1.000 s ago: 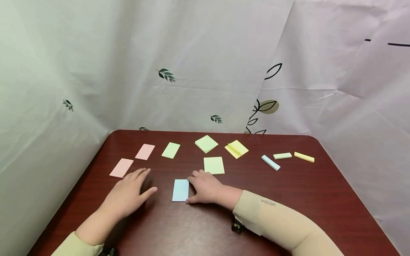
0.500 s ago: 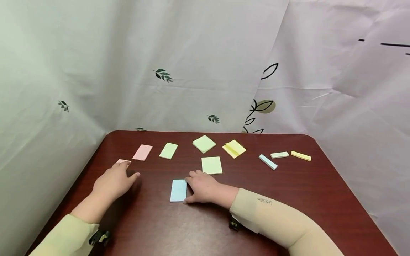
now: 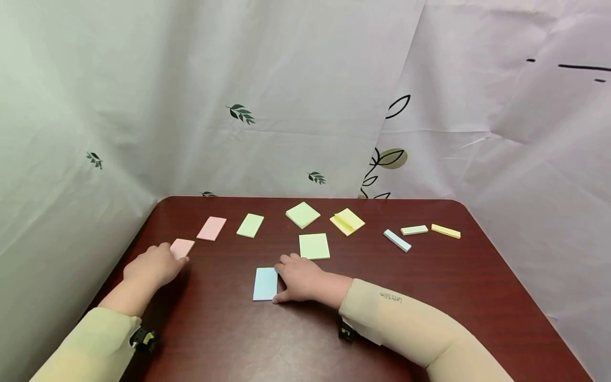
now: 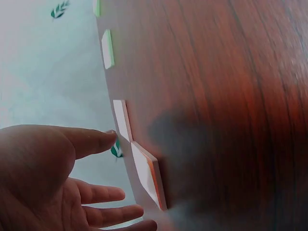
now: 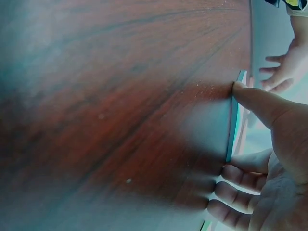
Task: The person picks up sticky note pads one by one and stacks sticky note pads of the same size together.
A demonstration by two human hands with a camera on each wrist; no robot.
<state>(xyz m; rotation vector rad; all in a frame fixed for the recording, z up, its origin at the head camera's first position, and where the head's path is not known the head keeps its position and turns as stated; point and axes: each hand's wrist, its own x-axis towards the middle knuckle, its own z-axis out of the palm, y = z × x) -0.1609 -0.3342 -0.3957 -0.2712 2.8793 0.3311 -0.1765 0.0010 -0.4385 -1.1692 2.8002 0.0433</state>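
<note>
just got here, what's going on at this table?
A person is working with paper note blocks on a dark red table. The right hand holds the blue block, flat on the table, at its right-hand corners. The left hand is at the nearer pink block; contact is unclear. The farther pink block, three green blocks and the yellow block lie farther back, with three slim strips to the right.

Pale creased sheeting (image 3: 296,63) on three sides | dark leaf sprigs (image 3: 242,113) | round-cornered red-brown table (image 3: 238,345), faintly shiny
</note>
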